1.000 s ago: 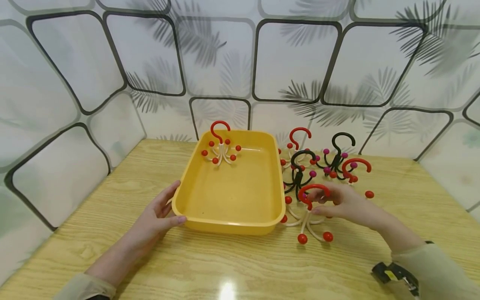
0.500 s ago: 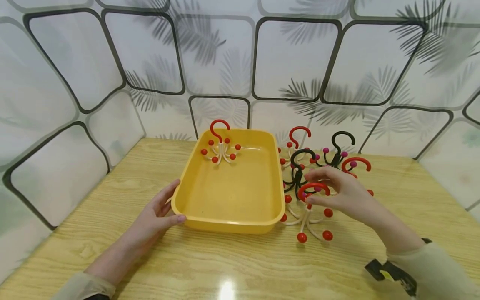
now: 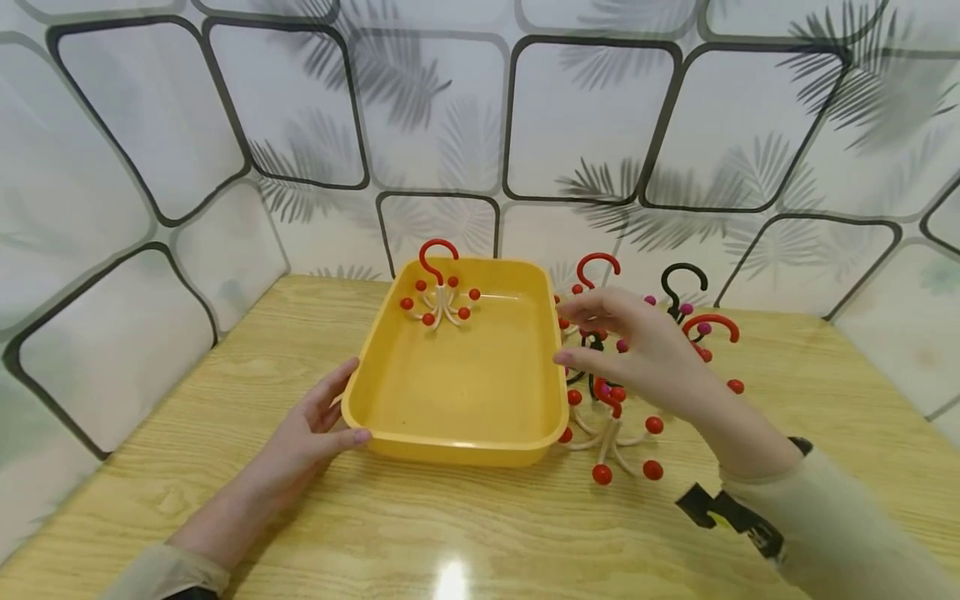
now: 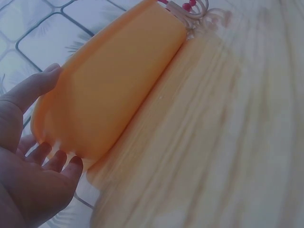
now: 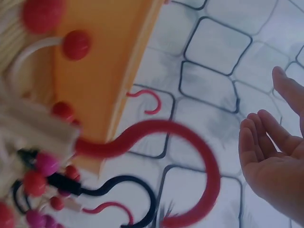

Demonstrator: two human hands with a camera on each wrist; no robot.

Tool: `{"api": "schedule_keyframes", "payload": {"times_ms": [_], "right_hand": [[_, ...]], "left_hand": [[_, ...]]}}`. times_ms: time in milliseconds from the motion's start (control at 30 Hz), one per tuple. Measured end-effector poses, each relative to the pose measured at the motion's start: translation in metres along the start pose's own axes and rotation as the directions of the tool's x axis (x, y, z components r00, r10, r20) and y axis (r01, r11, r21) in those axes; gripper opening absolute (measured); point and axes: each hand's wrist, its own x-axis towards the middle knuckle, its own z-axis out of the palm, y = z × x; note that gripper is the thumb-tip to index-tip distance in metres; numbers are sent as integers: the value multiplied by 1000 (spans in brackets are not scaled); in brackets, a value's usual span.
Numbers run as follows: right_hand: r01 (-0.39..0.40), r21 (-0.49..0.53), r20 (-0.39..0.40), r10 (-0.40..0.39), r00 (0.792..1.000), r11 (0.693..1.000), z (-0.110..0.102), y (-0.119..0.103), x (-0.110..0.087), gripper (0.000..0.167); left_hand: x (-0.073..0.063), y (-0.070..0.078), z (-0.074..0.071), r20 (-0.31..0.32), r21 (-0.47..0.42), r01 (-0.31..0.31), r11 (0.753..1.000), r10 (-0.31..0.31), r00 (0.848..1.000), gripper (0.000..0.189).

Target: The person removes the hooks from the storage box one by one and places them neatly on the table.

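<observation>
My left hand [image 3: 311,429] grips the near left corner of a yellow plastic tray [image 3: 457,383], thumb at the rim and fingers against the outer wall [image 4: 109,85]. Inside the tray, at its far left, stands a hook hanger [image 3: 441,304] with a red hook and white ball-tipped prongs. My right hand [image 3: 637,346] hovers by the tray's right rim, fingers parted from the thumb and nothing between them. Below it a red-hooked hanger [image 3: 611,437] stands on the table, partly covered by the hand. The right wrist view shows its red hook [image 5: 211,171] well apart from the hand.
Several more hangers crowd the tray's right side: a red-hooked one [image 3: 597,267] behind, a black one [image 3: 682,279] beyond my hand, another red-hooked one [image 3: 712,323] at right. A further black hanger [image 3: 596,340] is mostly hidden. The patterned wall [image 3: 450,125] rises behind the wooden table [image 3: 300,533].
My right hand has risen off the front red-hooked hanger and shifted left toward the tray, carrying nothing. That hanger stays where it was. The left hand and tray have not moved.
</observation>
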Motion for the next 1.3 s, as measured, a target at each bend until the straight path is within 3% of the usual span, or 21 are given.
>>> {"api": "schedule_keyframes", "payload": {"times_ms": [400,633,900,1100,1300], "right_hand": [[55,72,24,-57,998,996,32,-51,76,39],[-11,127,61,4,998,992,60,-60,120,35],[-170,187,29,167,985,968,92,-31,157,32],[-319,222,-23,332,943,922,114,4,169,37],[-399,229,-61,422,904,888,134,34,174,37]], "left_hand": [[-2,0,-1,-11,3,-1,1000,1,1000,86],[-3,1,-2,-15,-18,16,1000,-17,1000,85],[-2,1,-1,-16,-10,12,1000,-12,1000,86],[-1,-1,-2,-24,1,21,1000,-21,999,87],[1,-2,-2,-11,1,-2,1000,2,1000,88]]}}
